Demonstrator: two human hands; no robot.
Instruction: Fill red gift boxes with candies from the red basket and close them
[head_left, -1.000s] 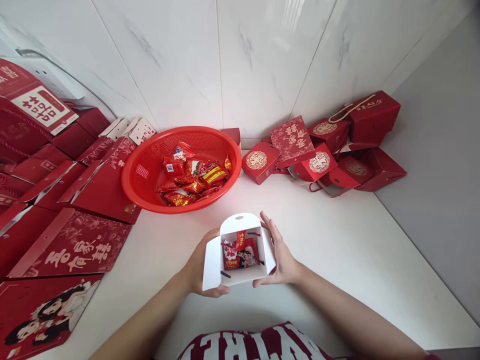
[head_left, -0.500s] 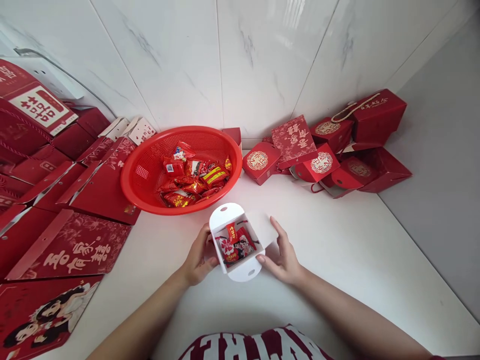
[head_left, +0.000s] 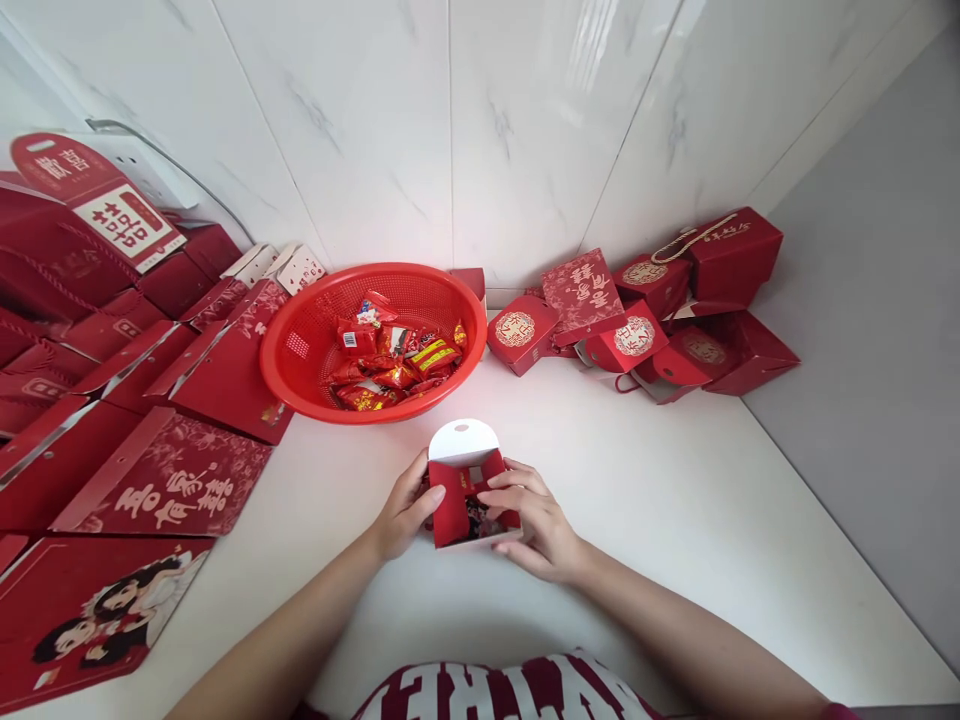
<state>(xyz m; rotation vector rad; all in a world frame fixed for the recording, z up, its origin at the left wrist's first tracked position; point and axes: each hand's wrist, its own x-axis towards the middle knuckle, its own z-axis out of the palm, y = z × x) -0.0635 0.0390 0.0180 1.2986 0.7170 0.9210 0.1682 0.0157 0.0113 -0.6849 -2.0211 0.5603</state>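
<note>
A small red gift box with a white inside stands in front of me, its rounded back flap raised. Two red side flaps are folded inward, and part of a dark and red packet shows in the gap between them. My left hand grips the box's left side, thumb on the left flap. On the right side, my right hand holds the box, with its fingers over the right flap and the thumb low at the front edge.
Behind the box is a red plastic basket of wrapped sweets. Red gift boxes lie in a pile at the back right. Many red bags and boxes fill the left side. A tiled wall rises behind.
The box's left and right flaps have folded inward over its contents. My right hand has moved onto the right flap. The view has shifted slightly.
</note>
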